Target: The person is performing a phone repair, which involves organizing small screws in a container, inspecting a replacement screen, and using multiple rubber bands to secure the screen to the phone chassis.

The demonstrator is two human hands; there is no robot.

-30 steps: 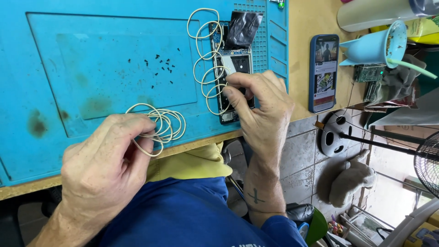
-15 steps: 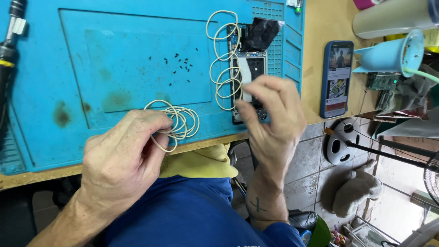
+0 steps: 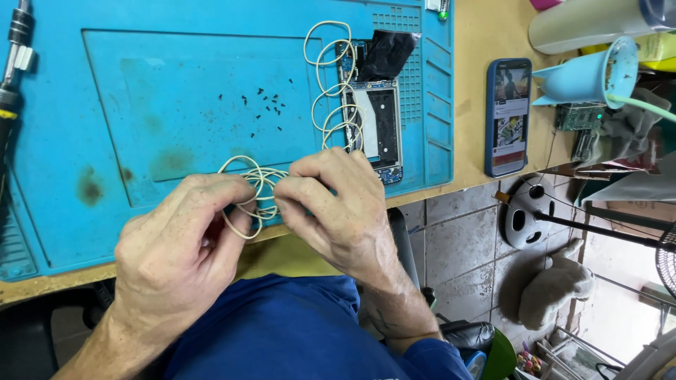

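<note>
While both hands meet at the mat's near edge:
Left hand (image 3: 179, 257): fingers pinch the bundle of pale rubber bands (image 3: 250, 193).
Right hand (image 3: 334, 204): fingertips pinch the same bundle.
Bands: over the blue mat (image 3: 141, 105).
Open phone (image 3: 377, 123): just behind, more bands on it.

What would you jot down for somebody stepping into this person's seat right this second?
Left hand: fingers closed on a bundle of cream rubber bands at the near edge of the blue mat.
Right hand: pinching the same bundle from the other side.
Opened phone: lies on the mat beyond the hands, with several bands looped loosely beside and over it.
Tiny dark screws are scattered mid-mat.
A second, lit phone rests on the wooden bench.
Done: phone back is off. Left: it is still open, screws out.
</note>
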